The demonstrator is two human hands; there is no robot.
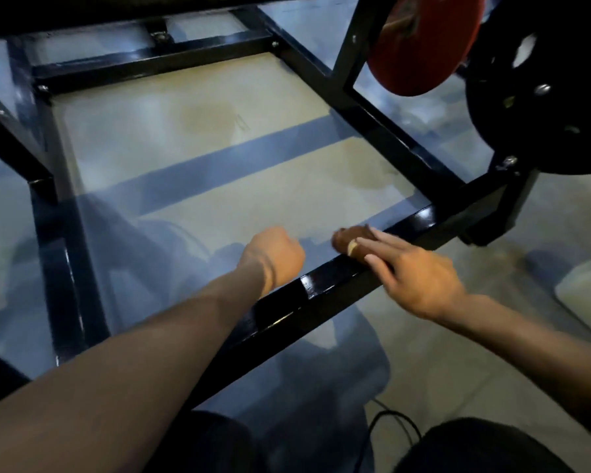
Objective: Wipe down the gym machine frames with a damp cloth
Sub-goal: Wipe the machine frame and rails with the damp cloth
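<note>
Cloth (pixel 350 241) on frame bar (pixel 325 285) | right hand (pixel 413 268) pressing | left hand (pixel 275 256) fisted

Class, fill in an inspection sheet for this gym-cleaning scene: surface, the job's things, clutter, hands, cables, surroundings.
Surface: pale concrete floor with brownish stains and shadow bands.
Job's things: glossy black frame bar running across the foreground; brown cloth lying on it.
Clutter: pale container on the floor at right, partly cut off.
Hands: right hand presses the cloth with straight fingers; left hand is fisted beyond the bar, holding nothing visible.
Cables: thin black cable looping on the floor near the knees.
Surroundings: red weight plate and black weight plate mounted at upper right.
</note>
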